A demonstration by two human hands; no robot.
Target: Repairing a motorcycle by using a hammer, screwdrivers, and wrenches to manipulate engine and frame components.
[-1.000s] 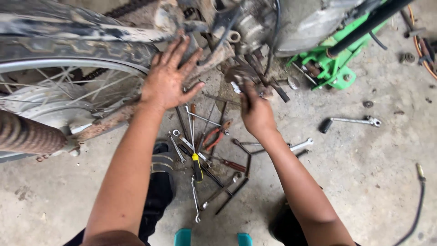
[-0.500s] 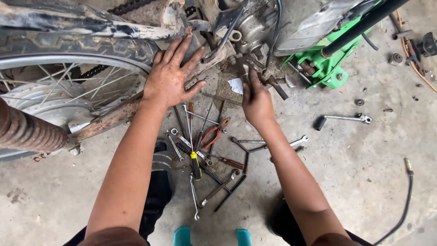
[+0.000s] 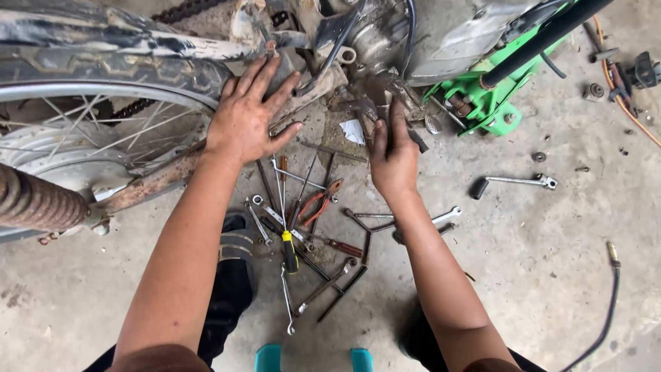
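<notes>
Your left hand [image 3: 248, 114] is spread flat on the swingarm [image 3: 148, 182] just beside the rear wheel [image 3: 103, 83], bracing it, while your right hand [image 3: 394, 155] pinches a dark tool [image 3: 406, 127] under the engine [image 3: 385, 34].

green stand [image 3: 482, 103] | black tyre [image 3: 103, 65] | red-handled pliers [image 3: 318, 203] | yellow-black screwdriver [image 3: 289, 248]

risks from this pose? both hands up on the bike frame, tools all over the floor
1. The right hand grips a dark greasy part under the engine; a slip could bang the knuckles on metal.
2. The left hand lies flat on the frame right beside the rear wheel and chain; if the wheel turned, fingers might get caught.
3. Loose wrenches and pliers under the arms invite kneeling on them.
</notes>
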